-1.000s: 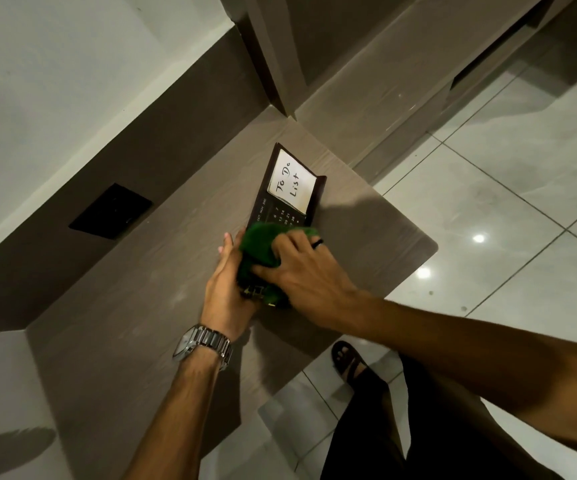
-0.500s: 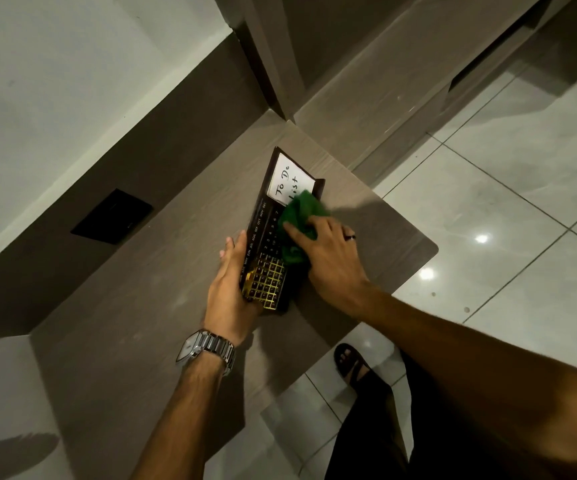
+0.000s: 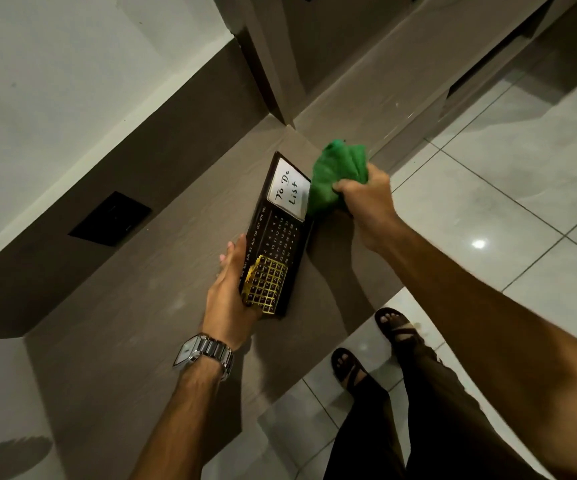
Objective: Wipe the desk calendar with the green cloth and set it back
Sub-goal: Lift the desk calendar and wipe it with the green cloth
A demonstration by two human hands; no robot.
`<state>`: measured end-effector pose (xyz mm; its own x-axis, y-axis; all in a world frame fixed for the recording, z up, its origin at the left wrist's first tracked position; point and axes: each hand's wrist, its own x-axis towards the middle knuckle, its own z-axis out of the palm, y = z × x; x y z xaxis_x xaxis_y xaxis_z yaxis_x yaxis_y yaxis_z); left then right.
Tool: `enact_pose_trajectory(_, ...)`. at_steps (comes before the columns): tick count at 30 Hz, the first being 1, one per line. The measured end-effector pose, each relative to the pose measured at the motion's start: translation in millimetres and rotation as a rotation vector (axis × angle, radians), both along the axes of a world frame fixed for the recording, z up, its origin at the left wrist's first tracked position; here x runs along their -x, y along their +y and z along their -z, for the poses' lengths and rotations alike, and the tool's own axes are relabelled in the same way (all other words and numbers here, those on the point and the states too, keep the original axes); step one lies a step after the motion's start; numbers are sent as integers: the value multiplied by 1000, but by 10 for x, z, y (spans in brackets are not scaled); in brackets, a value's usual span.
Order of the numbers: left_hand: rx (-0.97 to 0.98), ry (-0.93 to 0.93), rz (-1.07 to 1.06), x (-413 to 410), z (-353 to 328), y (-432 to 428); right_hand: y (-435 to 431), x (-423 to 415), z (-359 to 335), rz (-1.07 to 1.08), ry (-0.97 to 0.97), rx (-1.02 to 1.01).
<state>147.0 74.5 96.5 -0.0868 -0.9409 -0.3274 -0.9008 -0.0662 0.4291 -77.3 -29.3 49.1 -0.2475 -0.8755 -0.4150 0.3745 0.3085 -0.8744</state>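
Observation:
The desk calendar (image 3: 278, 233) is a long dark board with a white "To Do List" panel at its far end, printed months and dates in the middle, and a gold grid at its near end. It lies on the brown desk top (image 3: 134, 306). My left hand (image 3: 229, 292) grips its near left edge, by the gold grid. My right hand (image 3: 366, 199) is bunched around the green cloth (image 3: 335, 174), just off the calendar's far right corner. The cloth's lower edge hangs beside the white panel; whether it touches is unclear.
A dark switch plate (image 3: 110, 218) sits in the wall strip left of the desk. A wall corner and column (image 3: 273, 64) stand behind the calendar. The desk's right edge drops to a tiled floor (image 3: 508, 188), where my sandalled feet (image 3: 359, 365) stand.
My right hand has swept the green cloth from the calendar's near end up along its face and off past the far right corner. The whole face now shows. My left hand keeps its hold.

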Motion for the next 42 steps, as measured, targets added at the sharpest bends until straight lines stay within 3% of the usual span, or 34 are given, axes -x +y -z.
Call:
enact_pose_trajectory(2,-7,-2,-9,-18,10,-8,92,-66,79,-4,-203,-92)
enact_pose_trajectory(4,-9,-5,-13,-29,27,-7,287,-161,220,-51,-271,-173)
enact_pose_trajectory(10,14,28,-41,-50,73,3,828,-305,509,-466,72,-251)
enact_pose_trajectory(12,10,47,-46,-55,83,4,730,-232,456,-397,298,-144)
enact_pose_trajectory(16,12,57,-56,-59,94,6,203,-99,165,-6,830,44)
enact_pose_trajectory(18,12,60,-49,-51,81,5,226,-213,103,-89,935,54)
enact_pose_trajectory(21,11,79,-39,-43,65,-4,810,-617,121,-539,938,140)
enact_pose_trajectory(23,13,95,-25,-41,57,-11,1091,-698,109,-651,859,189)
enact_pose_trajectory(25,19,106,-25,-45,52,-15,888,-575,85,-458,786,133)
enact_pose_trajectory(29,9,113,-20,-60,77,-17,77,-259,-25,-33,953,-28)
enact_pose_trajectory(31,3,109,-30,-67,87,-16,47,-336,-9,-66,963,-70)
enact_pose_trajectory(35,12,112,-38,-62,105,-38,828,-752,123,-431,789,35)
enact_pose_trajectory(37,3,112,-33,-67,110,-37,1095,-789,176,-500,700,56)
enact_pose_trajectory(39,2,108,-31,-75,101,-29,978,-677,195,-440,635,57)
enact_pose_trajectory(42,-10,94,-23,-91,111,-19,330,-427,182,-176,689,10)
